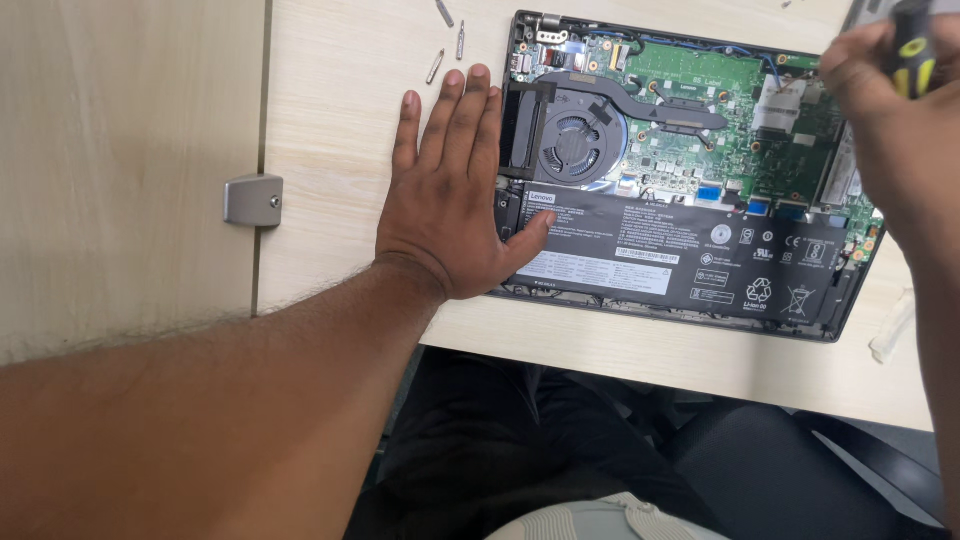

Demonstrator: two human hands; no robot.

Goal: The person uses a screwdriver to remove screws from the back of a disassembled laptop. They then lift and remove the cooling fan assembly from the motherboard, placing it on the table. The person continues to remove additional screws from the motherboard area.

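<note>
An opened laptop [690, 300] lies bottom-up on the light wooden table [330, 120], showing a green circuit board [700, 110], a round fan [572, 145] and a long black battery [680, 250]. My left hand [450, 200] lies flat on the table against the laptop's left edge, fingers spread, thumb on the battery's corner. My right hand [885, 110] is at the laptop's upper right corner, closed around a screwdriver with a black and yellow handle [912, 55]. Its tip is hidden.
Three loose metal driver bits [447, 40] lie on the table above my left hand. A grey metal bracket [252, 200] joins the table to a panel on the left. A white object [893, 335] lies at the right edge. My legs show below the table.
</note>
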